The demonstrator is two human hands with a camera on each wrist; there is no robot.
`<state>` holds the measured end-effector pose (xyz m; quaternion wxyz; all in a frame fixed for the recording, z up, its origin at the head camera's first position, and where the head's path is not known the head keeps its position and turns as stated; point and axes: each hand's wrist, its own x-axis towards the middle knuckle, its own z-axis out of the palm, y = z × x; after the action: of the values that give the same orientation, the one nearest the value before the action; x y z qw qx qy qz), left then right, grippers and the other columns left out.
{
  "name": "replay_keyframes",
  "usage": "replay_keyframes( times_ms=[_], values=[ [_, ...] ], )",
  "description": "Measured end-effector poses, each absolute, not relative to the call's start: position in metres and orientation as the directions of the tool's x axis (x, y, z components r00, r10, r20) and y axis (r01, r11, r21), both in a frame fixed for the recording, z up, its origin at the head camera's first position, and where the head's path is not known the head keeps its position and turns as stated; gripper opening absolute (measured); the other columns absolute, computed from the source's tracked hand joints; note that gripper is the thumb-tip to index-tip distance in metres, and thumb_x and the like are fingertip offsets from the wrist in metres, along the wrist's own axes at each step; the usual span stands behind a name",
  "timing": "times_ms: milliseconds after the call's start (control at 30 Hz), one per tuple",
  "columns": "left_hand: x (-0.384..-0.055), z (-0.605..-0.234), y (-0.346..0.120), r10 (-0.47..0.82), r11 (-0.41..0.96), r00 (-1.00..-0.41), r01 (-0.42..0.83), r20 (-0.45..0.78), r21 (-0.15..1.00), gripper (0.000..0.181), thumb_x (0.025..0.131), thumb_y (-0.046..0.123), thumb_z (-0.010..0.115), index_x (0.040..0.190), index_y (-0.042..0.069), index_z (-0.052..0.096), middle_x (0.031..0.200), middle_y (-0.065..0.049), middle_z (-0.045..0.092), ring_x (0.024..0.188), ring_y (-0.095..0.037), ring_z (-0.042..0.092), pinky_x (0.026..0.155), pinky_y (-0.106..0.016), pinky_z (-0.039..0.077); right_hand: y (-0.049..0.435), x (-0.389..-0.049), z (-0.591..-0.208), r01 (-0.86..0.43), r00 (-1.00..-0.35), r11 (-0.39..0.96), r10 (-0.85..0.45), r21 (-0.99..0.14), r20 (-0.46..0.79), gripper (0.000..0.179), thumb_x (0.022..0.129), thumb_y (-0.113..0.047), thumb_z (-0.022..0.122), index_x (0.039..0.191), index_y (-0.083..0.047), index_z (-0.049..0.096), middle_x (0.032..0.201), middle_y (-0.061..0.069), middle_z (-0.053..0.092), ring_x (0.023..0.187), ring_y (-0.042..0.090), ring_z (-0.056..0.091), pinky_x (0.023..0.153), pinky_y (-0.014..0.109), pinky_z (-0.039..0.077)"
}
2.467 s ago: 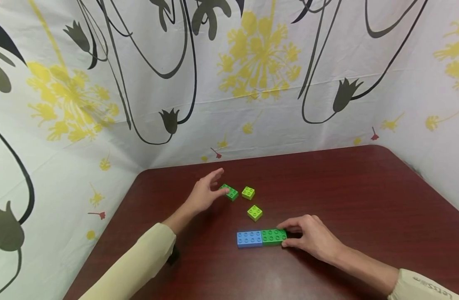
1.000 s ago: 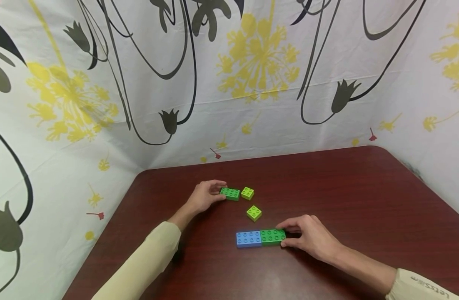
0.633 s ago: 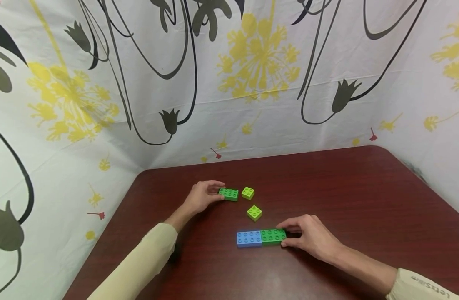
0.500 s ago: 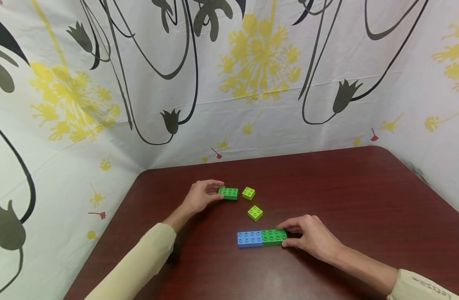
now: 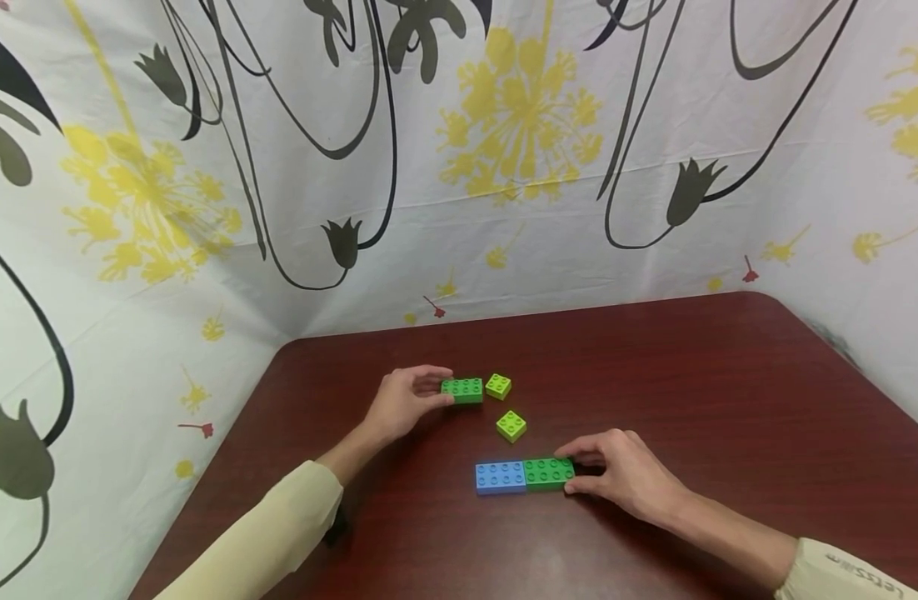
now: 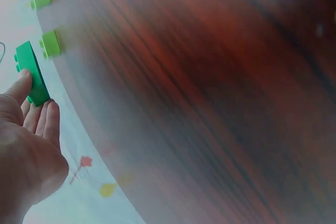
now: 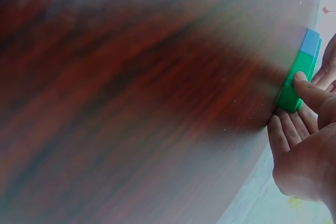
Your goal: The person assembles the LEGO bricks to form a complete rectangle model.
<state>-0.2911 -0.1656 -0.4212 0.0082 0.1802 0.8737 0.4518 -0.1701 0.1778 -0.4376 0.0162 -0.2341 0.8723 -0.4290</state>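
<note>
My left hand (image 5: 401, 403) pinches a green eight-stud toy building brick (image 5: 462, 391) by its left end, thumb on the near side and fingers on the far side. In the left wrist view this green brick (image 6: 32, 74) appears raised and tilted, beyond the table edge. My right hand (image 5: 626, 472) grips the right end of a second green brick (image 5: 549, 473) between thumb and fingers. That brick lies end to end with a blue brick (image 5: 500, 477), forming one straight row on the table. The right wrist view shows the thumb against its green side (image 7: 291, 90).
Two small lime-green four-stud bricks rest on the dark red table (image 5: 654, 375): one lime brick (image 5: 498, 386) just right of the left hand's brick, the other lime brick (image 5: 511, 426) between it and the row. A patterned cloth (image 5: 519, 250) hangs behind the table.
My left hand reached the far green brick, took hold of its left end and turned it nearly straight. Just now it has shifted slightly right and nearer. My right hand has stayed in place.
</note>
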Motion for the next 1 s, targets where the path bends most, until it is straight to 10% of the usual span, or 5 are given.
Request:
replay_keyframes(
  times_ms=[1000],
  values=[
    [-0.223,-0.409,-0.127,0.47,0.443,-0.871,0.371,0.141,0.816,0.039,0.091,0.022,0.088,0.127,0.012,0.076,0.119,0.004,0.077,0.1,-0.01,0.075,0.09,-0.031,0.06,0.179,-0.171,-0.438,-0.405,-0.89,0.539,-0.419,-0.738,0.183,0.034,0.083,-0.018,0.093,0.115,-0.014,0.081,0.109,-0.001,0.079,0.1,0.014,0.077,0.081,0.029,0.061]
  ],
)
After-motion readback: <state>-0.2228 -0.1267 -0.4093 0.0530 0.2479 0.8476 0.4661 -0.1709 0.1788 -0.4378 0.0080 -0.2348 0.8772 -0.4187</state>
